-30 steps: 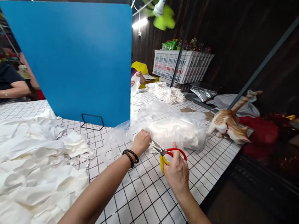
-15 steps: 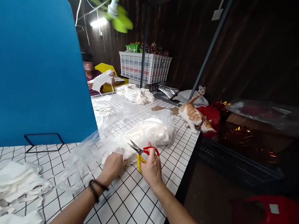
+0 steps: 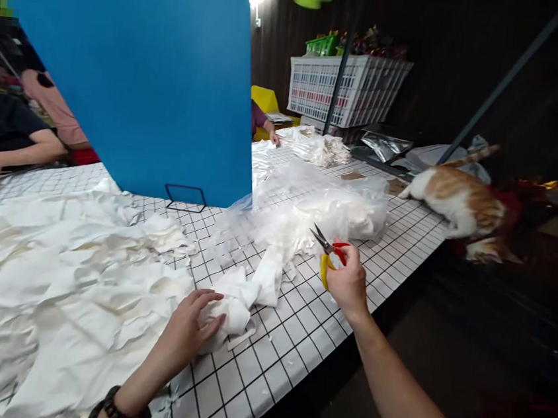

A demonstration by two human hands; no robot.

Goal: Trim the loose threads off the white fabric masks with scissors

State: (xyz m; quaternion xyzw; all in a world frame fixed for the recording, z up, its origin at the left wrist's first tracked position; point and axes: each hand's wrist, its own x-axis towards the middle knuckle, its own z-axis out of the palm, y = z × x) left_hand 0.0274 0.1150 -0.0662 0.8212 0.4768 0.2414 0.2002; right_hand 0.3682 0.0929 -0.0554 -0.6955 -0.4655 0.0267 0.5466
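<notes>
On a gridded table [image 3: 295, 337], the half-open left hand [image 3: 190, 325] touches white cloth [image 3: 235, 314], lower centre; the right hand [image 3: 349, 279] grips scissors [image 3: 327, 247], blades best kept clear.

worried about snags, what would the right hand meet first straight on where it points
Scissors first, the right hand would likely meet the white cloth by the clear plastic; depth is unclear.

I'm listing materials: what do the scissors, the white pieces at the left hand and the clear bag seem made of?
Scissors: likely metal blades, greyish sheen; handles probably smooth plastic, red and yellow. White pieces: likely matte fabric, draping and creasing. Clear bag: apparently thin plastic film, see-through, crinkled.
</notes>
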